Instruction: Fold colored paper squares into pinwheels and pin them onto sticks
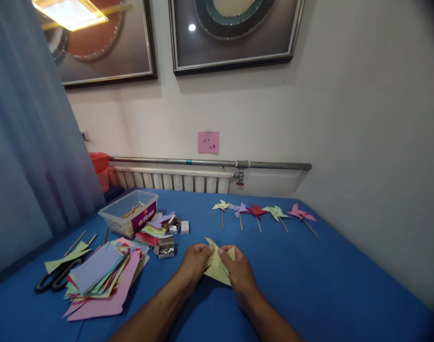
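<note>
A yellow paper piece (pixel 217 269), folded into pinwheel blades, lies on the blue table (pixel 309 280) in front of me. My left hand (pixel 194 262) pinches its left side and my right hand (pixel 239 270) pinches its right side, fingertips meeting over the centre. Beyond them, several finished paper pinwheels on wooden sticks (pixel 263 212) lie in a row: yellow, purple, red, green and pink.
Left of my hands sits a small open box of pins (pixel 166 249) and a stack of coloured paper squares (pixel 102 275). Black scissors (pixel 54 280) lie at the far left. A clear plastic tub of sticks (pixel 129 216) stands behind. A radiator (pixel 174 179) runs along the wall.
</note>
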`<state>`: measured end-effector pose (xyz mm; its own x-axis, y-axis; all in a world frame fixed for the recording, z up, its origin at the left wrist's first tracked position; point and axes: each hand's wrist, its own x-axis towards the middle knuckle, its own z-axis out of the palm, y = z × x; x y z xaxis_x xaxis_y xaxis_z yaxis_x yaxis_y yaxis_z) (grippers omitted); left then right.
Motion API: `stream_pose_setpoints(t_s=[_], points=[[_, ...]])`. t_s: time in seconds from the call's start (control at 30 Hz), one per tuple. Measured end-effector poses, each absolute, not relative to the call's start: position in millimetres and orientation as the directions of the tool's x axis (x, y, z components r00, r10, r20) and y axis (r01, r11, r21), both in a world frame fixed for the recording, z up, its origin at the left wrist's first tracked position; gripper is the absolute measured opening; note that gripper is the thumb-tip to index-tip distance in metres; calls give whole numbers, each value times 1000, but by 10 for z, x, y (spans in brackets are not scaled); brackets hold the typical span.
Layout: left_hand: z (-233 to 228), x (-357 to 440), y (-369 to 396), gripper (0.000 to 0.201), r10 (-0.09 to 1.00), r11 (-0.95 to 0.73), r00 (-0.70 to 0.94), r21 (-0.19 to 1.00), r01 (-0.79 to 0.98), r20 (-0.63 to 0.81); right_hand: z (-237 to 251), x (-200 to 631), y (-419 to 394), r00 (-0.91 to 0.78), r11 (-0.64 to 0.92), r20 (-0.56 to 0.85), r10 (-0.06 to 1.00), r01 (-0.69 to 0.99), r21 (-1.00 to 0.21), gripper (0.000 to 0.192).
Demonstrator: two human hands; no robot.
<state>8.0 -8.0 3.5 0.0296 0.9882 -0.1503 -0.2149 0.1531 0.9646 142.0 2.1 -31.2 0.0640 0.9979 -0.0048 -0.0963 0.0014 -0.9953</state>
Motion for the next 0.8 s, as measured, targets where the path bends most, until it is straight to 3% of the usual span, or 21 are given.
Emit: stream_pose_setpoints(t_s=[0.23,0.5,0.8], points=[[32,72,-64,48,985,168,76,970,-176,-157,-302,1428,42,126,-19,-28,992,-77,-997,30],[-8,71,-34,45,990,143,4,988,-62,-143,-211,1438,-28,117,5,2,993,-27,-1000,23],[-73,22,21,41,993,119,-25,993,-7,-119,-196,1429,-37,69,-52,-58,996,-94,-994,25]])
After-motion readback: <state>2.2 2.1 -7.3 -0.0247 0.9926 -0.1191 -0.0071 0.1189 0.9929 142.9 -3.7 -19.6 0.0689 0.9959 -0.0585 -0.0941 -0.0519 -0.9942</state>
